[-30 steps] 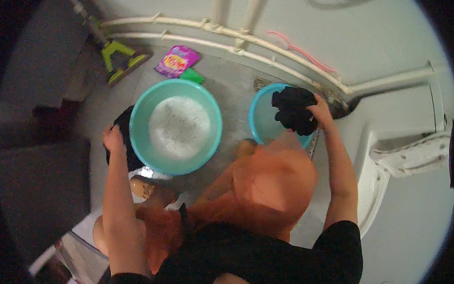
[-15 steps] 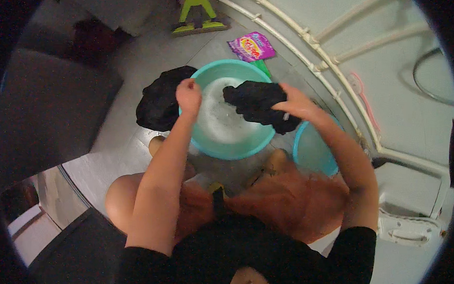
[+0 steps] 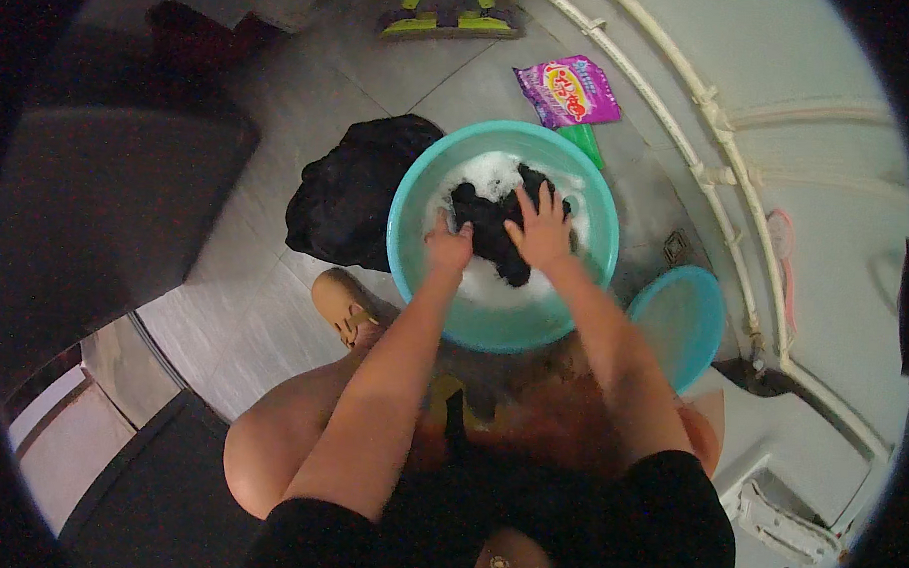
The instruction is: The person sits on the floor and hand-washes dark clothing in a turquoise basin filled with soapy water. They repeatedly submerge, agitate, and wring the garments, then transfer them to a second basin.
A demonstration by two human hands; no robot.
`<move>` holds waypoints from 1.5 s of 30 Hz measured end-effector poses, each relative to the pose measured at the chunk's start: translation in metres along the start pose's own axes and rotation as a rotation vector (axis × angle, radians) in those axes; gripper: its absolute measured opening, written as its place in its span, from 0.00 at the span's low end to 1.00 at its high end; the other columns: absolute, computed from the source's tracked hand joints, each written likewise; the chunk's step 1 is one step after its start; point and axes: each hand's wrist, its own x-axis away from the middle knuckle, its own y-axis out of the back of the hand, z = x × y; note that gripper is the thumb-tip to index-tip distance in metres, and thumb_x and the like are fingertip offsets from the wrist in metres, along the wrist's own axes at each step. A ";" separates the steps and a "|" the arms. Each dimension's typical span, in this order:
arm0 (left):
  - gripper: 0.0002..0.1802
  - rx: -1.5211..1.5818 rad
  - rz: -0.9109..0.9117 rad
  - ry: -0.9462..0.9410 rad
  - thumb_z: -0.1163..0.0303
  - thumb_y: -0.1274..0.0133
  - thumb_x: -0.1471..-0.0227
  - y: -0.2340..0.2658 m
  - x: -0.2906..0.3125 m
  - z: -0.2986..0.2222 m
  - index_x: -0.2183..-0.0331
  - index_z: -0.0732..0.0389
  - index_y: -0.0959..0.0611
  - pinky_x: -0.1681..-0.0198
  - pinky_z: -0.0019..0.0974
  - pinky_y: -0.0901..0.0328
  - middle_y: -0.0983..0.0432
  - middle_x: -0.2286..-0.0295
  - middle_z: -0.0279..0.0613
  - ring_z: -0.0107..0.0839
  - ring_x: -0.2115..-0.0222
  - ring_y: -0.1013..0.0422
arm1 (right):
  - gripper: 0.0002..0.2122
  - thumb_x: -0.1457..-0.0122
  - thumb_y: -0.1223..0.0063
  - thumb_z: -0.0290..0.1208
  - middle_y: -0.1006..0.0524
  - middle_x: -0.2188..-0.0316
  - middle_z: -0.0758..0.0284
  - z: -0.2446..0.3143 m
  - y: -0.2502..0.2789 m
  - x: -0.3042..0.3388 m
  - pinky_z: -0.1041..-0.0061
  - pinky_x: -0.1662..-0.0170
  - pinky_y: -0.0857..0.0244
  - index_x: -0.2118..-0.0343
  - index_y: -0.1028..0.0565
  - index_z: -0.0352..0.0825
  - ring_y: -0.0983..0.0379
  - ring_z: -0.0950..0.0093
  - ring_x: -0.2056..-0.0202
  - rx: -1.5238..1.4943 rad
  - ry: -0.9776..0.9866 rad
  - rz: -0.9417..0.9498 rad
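A turquoise basin (image 3: 404, 252) stands on the floor before me with foamy, sudsy water (image 3: 493, 170) in it. Inside lies a dark, wet garment (image 3: 501, 248), bunched up and partly in the suds. My right hand (image 3: 542, 232) rests on the garment with fingers spread. My left hand (image 3: 449, 246) touches the garment's left edge, its thumb and fingers apart. Neither hand grips the cloth. Left of the basin, a heap of black cloth (image 3: 352, 195) lies on the floor.
A purple packet (image 3: 568, 91) and a green packet (image 3: 582, 145) lie beyond the basin. A smaller blue basin (image 3: 678, 327) stands at right. A yellow-green mop head (image 3: 454, 24) is at the far side. White pipes (image 3: 724, 173) run along the right wall, with a pink brush (image 3: 784, 260) nearby.
The dark garment, held up in my right hand before, is now down in the basin. My left hand has moved from the basin's left rim onto the garment. The view has shifted.
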 end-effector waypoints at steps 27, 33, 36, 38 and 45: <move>0.32 1.384 0.795 0.742 0.37 0.57 0.47 0.016 0.002 -0.067 0.57 0.55 0.22 0.50 0.58 0.39 0.25 0.57 0.46 0.44 0.55 0.31 | 0.29 0.52 0.46 0.26 0.32 0.50 0.48 0.052 -0.002 -0.001 0.57 0.49 0.38 0.44 0.38 0.37 0.33 0.49 0.51 -0.715 0.023 0.013; 0.20 1.492 0.705 0.514 0.56 0.47 0.46 0.009 0.001 -0.050 0.60 0.63 0.21 0.60 0.45 0.29 0.22 0.64 0.47 0.41 0.65 0.25 | 0.24 0.54 0.43 0.24 0.29 0.57 0.52 0.075 0.054 0.028 0.61 0.51 0.36 0.51 0.34 0.35 0.32 0.49 0.54 -0.734 0.055 0.094; 0.22 1.270 0.514 0.573 0.57 0.45 0.47 -0.001 -0.015 -0.014 0.57 0.64 0.23 0.57 0.47 0.29 0.23 0.61 0.47 0.41 0.62 0.25 | 0.26 0.57 0.41 0.22 0.29 0.55 0.55 0.050 0.028 0.010 0.61 0.50 0.36 0.51 0.33 0.37 0.32 0.51 0.54 -0.617 0.085 0.092; 0.23 1.169 0.508 0.597 0.58 0.46 0.47 -0.004 0.002 -0.037 0.54 0.64 0.25 0.56 0.46 0.29 0.24 0.60 0.46 0.41 0.61 0.26 | 0.28 0.56 0.42 0.24 0.28 0.54 0.58 0.002 0.010 -0.008 0.58 0.53 0.33 0.48 0.34 0.42 0.29 0.55 0.55 -0.411 0.122 -0.004; 0.31 0.759 0.286 0.716 0.55 0.43 0.52 0.012 0.035 -0.026 0.48 0.55 0.32 0.56 0.57 0.34 0.29 0.55 0.45 0.47 0.57 0.30 | 0.34 0.49 0.41 0.31 0.36 0.45 0.57 -0.013 0.004 -0.014 0.58 0.43 0.44 0.39 0.43 0.41 0.41 0.56 0.44 -0.080 -0.210 -0.028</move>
